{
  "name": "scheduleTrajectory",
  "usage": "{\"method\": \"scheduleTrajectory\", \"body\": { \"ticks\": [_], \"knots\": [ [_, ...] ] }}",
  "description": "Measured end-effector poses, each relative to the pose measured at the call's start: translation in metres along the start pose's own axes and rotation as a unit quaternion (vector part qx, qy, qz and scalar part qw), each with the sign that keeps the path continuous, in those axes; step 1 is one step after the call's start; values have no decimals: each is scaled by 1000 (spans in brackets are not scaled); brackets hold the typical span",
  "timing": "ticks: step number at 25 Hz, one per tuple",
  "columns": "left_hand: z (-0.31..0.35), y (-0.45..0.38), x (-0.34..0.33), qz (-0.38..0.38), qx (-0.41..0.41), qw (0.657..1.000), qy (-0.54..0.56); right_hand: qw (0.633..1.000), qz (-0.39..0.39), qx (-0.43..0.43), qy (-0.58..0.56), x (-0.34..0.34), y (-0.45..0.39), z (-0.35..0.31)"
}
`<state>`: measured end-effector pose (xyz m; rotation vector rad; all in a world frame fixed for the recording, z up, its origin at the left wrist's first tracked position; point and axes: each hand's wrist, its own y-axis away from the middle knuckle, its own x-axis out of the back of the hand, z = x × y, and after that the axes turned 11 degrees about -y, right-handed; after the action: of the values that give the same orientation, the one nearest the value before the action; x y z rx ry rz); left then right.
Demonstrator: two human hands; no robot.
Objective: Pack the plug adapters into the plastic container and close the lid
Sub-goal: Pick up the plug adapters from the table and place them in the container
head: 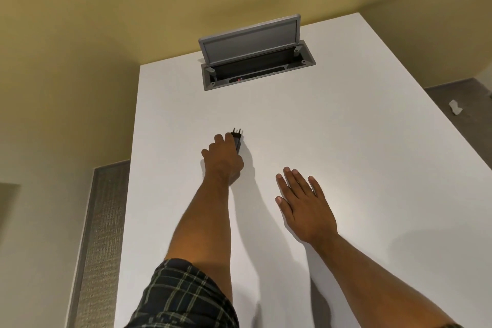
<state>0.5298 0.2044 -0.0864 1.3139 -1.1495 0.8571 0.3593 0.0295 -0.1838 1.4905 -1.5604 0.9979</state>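
Observation:
My left hand (223,158) is closed around a black plug adapter (237,138) near the middle of the white table (346,141); the adapter's metal pins stick out past my fingers toward the far end. My right hand (303,206) hovers flat just above the table to the right, fingers spread and holding nothing. No plastic container or lid is in view.
A grey recessed socket box (257,72) with its flap (250,41) raised sits in the table near the far edge. Yellow wall runs behind and to the left. Grey carpet with a white scrap (455,108) lies past the table's right edge.

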Motion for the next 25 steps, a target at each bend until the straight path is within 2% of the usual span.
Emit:
{"method": "scheduleTrajectory", "body": {
  "ticks": [4,8,10,11,15,20,25],
  "knots": [
    [12,51,-5,-18,21,996,79,998,-59,4,0,12,-3,-1],
    [31,99,-7,-28,104,970,220,982,-185,19,6,41,-16,2],
    [40,125,-7,-35,122,958,259,968,-251,-7,-12,66,-25,-7],
    [44,139,-8,-35,125,955,267,967,-254,-21,-25,80,-27,-15],
    [65,196,-12,6,150,943,298,979,-165,-60,-101,111,-6,-48],
    [85,272,-13,54,154,936,311,950,-173,-99,-241,126,52,-71],
    [86,320,-14,75,74,952,287,915,-152,-125,-352,148,106,-68]
  ]
}}
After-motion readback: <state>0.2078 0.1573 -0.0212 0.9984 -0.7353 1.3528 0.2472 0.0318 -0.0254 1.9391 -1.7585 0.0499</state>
